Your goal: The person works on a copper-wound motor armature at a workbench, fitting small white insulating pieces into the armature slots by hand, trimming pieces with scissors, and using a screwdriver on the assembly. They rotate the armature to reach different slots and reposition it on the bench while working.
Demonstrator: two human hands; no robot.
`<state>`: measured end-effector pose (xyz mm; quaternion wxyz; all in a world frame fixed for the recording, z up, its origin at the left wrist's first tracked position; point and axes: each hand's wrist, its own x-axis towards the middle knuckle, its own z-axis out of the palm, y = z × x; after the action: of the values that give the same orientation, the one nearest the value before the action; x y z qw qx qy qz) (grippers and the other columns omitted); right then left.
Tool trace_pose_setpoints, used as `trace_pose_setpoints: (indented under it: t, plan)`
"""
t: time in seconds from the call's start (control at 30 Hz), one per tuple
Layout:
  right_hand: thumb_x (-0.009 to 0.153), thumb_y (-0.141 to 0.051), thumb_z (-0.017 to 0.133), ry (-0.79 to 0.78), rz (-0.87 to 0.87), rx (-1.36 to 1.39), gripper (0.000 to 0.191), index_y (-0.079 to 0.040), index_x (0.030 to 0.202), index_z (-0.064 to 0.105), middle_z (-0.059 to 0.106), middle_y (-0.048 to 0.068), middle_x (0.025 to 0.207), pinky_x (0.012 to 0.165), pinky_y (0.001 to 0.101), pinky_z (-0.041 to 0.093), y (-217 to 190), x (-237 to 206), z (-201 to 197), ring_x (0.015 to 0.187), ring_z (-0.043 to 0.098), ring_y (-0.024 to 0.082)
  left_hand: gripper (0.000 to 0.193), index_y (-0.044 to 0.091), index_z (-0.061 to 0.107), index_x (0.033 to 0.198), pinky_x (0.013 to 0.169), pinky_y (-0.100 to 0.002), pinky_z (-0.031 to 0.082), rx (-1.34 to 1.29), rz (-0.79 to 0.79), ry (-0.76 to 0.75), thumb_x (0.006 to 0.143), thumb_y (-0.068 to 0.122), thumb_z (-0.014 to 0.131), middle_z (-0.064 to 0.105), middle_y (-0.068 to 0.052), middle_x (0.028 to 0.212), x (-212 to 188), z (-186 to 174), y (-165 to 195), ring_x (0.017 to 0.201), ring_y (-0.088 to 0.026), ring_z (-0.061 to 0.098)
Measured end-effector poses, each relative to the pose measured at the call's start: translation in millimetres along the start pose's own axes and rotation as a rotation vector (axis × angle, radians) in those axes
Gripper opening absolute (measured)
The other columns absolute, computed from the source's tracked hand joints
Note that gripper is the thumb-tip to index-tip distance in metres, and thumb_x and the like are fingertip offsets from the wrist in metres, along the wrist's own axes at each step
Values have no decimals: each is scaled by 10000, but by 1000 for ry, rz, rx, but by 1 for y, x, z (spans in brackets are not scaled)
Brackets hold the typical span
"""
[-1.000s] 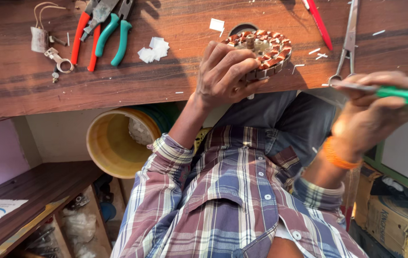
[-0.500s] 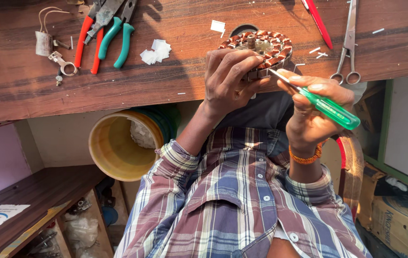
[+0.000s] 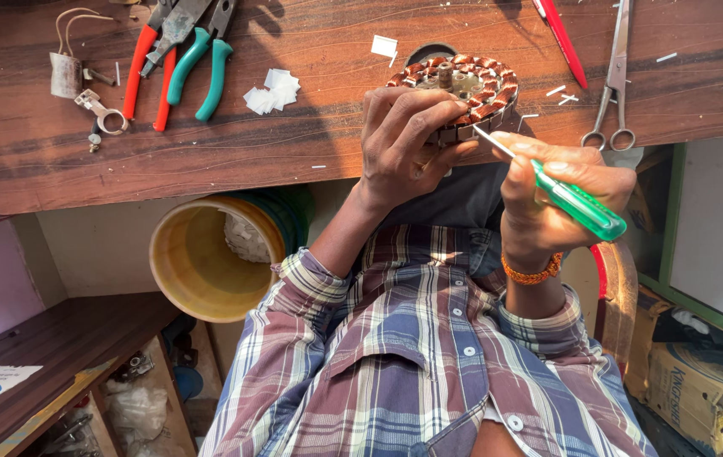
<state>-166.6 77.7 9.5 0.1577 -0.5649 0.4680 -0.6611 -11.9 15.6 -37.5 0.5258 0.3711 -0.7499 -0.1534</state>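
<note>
Wooden desk (image 3: 310, 161) spans the top of the view. Yellow bucket (image 3: 209, 262) sits below its edge, to the left of the person's arms.

Motor stator (image 3: 463, 89), a ring of copper coils, is at the desk's near edge, right of centre. Left hand (image 3: 404, 144) has its fingers wrapped over the stator's near rim, holding it. Right hand (image 3: 560, 199) has its fingers closed on a green screwdriver (image 3: 573, 199), tip touching the stator's rim beside the left thumb.

Progress, as a judgement: coils look wound and seated all round; the blade is working at one spot on the rim, so mid-job. How much of the rim is left I can't tell.

On the desk left of the stator: red and green pliers (image 3: 179, 59), paper scraps (image 3: 272, 89). Right of it: scissors (image 3: 611, 80), red pen (image 3: 560, 38).
</note>
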Motion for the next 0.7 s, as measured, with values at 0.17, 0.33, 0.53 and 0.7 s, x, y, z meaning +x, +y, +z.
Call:
trace_pose_setpoints:
  t: [0.17,0.33,0.53,0.7]
  plan:
    - [1071,-138,779,-53,100,-74,373,-22,1146,433,665,189,1047,782,299,653,-16,1,2,898,771,279,425,144,654,1253,1010,-389,472,41,7,32,942,381,819,658,-15,1222,-2,0,3,1115,-245,595]
    - [1108,-39,801,-135,193,-140,342,-6,1126,461,645,156,1029,852,304,621,-28,13,2,921,724,233,385,134,643,1292,1094,-437,432,115,-3,71,990,357,728,660,-16,1246,-5,9,10,1165,-232,621]
    - [1076,-37,812,-199,90,-266,296,-7,1104,518,643,107,1032,817,290,589,-34,21,6,925,709,194,329,138,659,1222,1043,-437,418,122,14,115,964,338,706,662,-22,1204,-7,15,6,1115,-234,627]
    - [1095,-47,807,-248,131,-389,224,14,1113,591,623,129,1051,794,305,559,-30,17,5,888,673,196,304,127,657,1173,978,-424,416,140,16,172,969,352,664,665,-23,1143,-5,22,7,1052,-227,623]
